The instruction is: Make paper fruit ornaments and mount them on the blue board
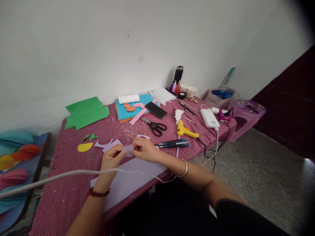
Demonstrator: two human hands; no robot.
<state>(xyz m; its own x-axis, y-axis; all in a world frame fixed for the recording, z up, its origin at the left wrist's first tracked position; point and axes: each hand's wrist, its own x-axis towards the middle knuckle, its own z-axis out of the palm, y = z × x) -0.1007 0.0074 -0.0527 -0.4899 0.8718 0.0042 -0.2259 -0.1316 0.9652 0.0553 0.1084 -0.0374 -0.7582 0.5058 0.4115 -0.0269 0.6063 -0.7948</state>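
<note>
Between my two hands is a small piece of lilac paper (128, 150), pinched at both ends above the table. My left hand (113, 159) closes thumb and fingers on its left end. On its right end the fingers of my right hand (145, 149) are pinched too. Beneath them lies a larger lilac sheet (133, 177) near the front edge, with lilac offcuts around the fingers. A blue and black utility knife (174, 143) lies to the right of my right hand, and black-handled scissors (156, 127) rest behind it.
Green sheets (87, 111) lie at the back left, a yellow paper piece (85, 147) nearer. A phone (156, 109) sits mid-table. At right are a yellow glue gun (185, 130) and a white power bank (209, 118). A white cable (81, 171) crosses in front of my left wrist.
</note>
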